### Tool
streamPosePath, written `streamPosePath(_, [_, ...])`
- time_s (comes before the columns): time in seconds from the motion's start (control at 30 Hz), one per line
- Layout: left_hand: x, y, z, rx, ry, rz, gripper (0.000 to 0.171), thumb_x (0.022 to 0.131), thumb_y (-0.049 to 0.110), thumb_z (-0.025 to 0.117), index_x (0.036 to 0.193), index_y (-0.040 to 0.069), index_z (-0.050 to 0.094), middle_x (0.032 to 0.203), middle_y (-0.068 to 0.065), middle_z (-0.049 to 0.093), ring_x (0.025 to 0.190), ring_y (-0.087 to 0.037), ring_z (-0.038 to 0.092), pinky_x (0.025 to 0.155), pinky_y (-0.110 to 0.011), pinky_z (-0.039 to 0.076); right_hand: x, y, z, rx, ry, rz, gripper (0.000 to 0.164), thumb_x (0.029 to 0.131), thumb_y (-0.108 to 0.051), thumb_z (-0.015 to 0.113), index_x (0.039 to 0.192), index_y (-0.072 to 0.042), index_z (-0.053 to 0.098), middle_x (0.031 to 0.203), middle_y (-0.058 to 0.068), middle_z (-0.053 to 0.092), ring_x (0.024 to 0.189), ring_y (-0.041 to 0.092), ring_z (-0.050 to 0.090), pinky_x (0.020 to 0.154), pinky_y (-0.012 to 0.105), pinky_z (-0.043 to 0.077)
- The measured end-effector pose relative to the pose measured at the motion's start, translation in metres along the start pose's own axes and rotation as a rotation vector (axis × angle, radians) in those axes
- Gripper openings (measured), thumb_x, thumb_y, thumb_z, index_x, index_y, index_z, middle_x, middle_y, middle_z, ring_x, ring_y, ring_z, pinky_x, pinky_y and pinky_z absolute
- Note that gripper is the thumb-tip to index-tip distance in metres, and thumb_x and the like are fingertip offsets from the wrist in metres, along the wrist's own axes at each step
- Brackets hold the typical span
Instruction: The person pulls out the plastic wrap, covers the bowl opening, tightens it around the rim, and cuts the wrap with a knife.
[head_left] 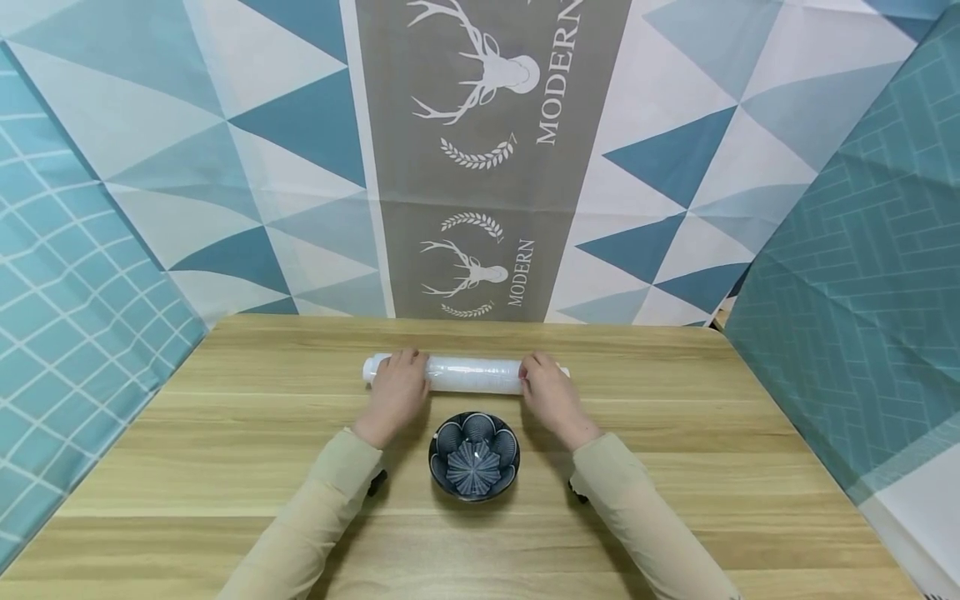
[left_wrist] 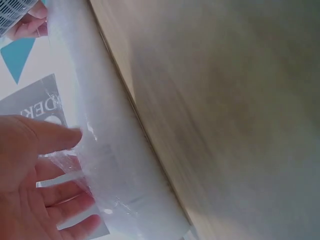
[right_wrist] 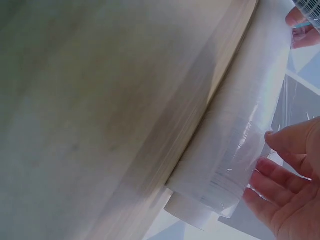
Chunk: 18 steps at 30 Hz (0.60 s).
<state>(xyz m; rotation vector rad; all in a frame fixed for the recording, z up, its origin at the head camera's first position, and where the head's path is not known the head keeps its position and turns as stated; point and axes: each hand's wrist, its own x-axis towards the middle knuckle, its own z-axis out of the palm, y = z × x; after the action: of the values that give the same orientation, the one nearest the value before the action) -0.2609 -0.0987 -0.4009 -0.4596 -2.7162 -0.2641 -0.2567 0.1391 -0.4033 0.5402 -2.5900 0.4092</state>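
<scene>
A roll of plastic wrap (head_left: 474, 375) lies sideways across the wooden table, in front of both arms. At its left part, my left hand (head_left: 401, 387) pinches the loose film edge, with thumb and fingers on either side of the clear sheet in the left wrist view. Near the other end, my right hand (head_left: 551, 392) pinches the film the same way. A white core (right_wrist: 192, 212) sticks out of the roll in the right wrist view. Between the forearms stands an upright dark blue bowl (head_left: 474, 457) with a petal pattern inside.
The wooden table (head_left: 675, 500) reaches back to a wall covering (head_left: 300, 167) with triangles and deer prints. Tiled-pattern sheets (head_left: 75, 275) hang along the left and right sides. The bowl sits closer to me than the roll.
</scene>
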Motion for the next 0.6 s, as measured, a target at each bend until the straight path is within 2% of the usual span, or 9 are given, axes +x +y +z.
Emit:
streamPosePath(0.13, [-0.0007,-0.0019,-0.0003,0.006,0.008,0.008,0.032,0.078,0.006,0.05,0.109,0.001,0.053,0.107,-0.016,0.051,0.1,-0.031,0.046,0.085,-0.045,0.035,-0.0001,-0.0013,-0.0006,0.018,-0.022,0.024,0.007,0.073,-0.004,0.059,0.077,-0.007,0.054,0.077,0.003,0.05,0.072,0.018,0.051,0.064,0.031,0.045])
streamPosePath(0.33, [-0.0027,-0.0074,-0.0031,-0.023,0.0,0.045,0.043,0.068,-0.002,0.05,0.111,-0.001,0.052,0.111,-0.017,0.051,0.103,-0.033,0.046,0.086,-0.046,0.035,-0.0004,-0.0035,-0.0025,0.031,-0.053,0.063,0.007,0.075,-0.003,0.057,0.079,-0.007,0.054,0.078,0.005,0.054,0.073,0.02,0.052,0.064,0.032,0.045])
streamPosePath(0.6, [-0.0062,-0.01,-0.0071,-0.113,0.011,0.077,0.035,0.079,0.003,0.048,0.113,-0.002,0.051,0.114,-0.02,0.05,0.101,-0.035,0.048,0.086,-0.045,0.038,-0.0028,-0.0018,-0.0037,0.063,-0.045,0.062,0.008,0.076,0.0,0.056,0.078,-0.007,0.052,0.074,0.004,0.053,0.069,0.02,0.052,0.062,0.032,0.045])
